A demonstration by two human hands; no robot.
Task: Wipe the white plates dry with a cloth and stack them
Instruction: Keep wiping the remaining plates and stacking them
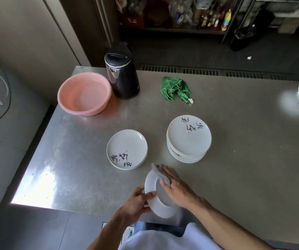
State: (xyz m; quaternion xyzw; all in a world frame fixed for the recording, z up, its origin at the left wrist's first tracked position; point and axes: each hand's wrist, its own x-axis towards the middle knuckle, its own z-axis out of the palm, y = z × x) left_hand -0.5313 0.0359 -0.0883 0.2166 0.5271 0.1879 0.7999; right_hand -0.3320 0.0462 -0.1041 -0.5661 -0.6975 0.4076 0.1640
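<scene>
The plate [150, 181] is held in the air over the near edge of the bench [235, 132], in front of the person's body and between both hands. The left grip [137, 201] clenches its lower left rim, thumb curled over the edge and fingers behind. The right grip [177, 188] lies flat with straight fingers, pressing a grey cloth [157, 168] against the plate's right-facing side, up by the far rim.

The plate is tilted steeply, nearly on edge. Its oval outline runs lengthwise from the person out toward the stacks, and the ringed face turns right, toward the cloth.

Beyond it, a low stack of plates [127, 149] stands to the left and a taller stack [188, 139] to the right, well apart. Farther back are a green rag [174, 87], a dark kettle [122, 76] and a pink basin [84, 93] just beside it.
</scene>
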